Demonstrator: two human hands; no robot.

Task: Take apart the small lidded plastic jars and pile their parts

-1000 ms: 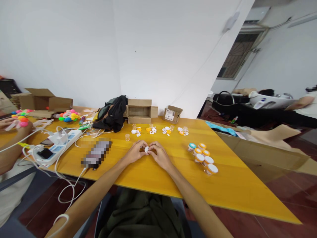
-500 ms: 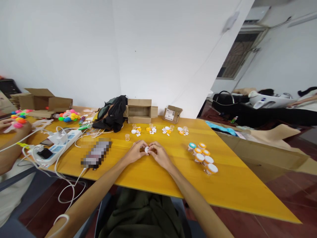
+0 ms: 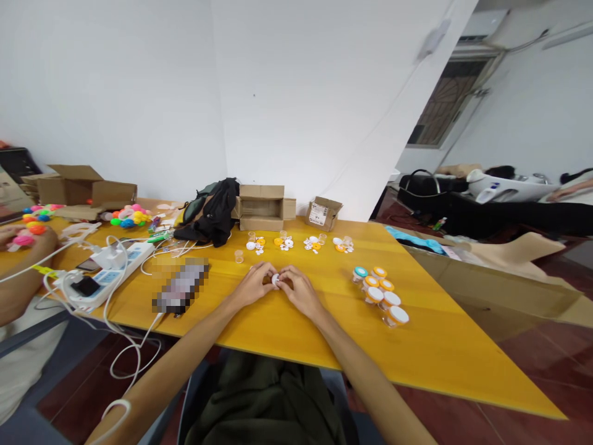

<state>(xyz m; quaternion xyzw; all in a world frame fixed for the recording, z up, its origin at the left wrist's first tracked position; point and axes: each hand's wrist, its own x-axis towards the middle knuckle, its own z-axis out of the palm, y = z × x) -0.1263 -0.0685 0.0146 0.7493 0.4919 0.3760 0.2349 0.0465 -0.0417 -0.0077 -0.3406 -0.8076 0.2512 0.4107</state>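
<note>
Between my two hands, just over the wooden table, is a small white round plastic piece. My left hand pinches it from the left with thumb and fingers. From the other side, my right hand closes its thumb and fingertips on the same piece. Fingers cover part of it, so its details are hidden. Beyond my hands lie small groups of white and orange round parts with little clear cups. A single clear cup stands past my left hand.
Several clear jars with orange, white or teal lids stand at the right. To the left are a phone, a power strip and loose cables. A black bag and cardboard boxes line the wall. Another person's hand holds colourful balls.
My hands keep their grip on the white piece, with hardly any movement. At the far left, the other person's hands have shifted slightly.
</note>
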